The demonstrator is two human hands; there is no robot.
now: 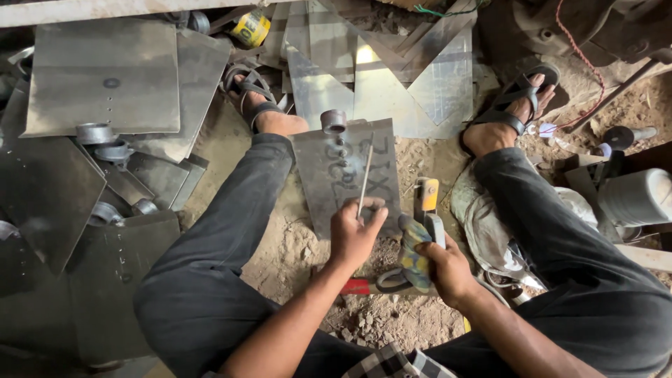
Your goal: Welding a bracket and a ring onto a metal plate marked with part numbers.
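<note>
While a thin welding rod (365,171) is pinched in the left hand (353,234) over the steel plate (346,175), the electrode holder (423,231) beside the plate is clenched in the right hand (448,269); loading the rod into it is judged next.

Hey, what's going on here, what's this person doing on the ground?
A person sits on the dirt floor with a metal plate between their feet. The left hand pinches a thin rod over the plate, and the right hand grips a cloth-wrapped electrode holder. A short metal ring stands at the plate's far end, with cut sheets lying around.
</note>
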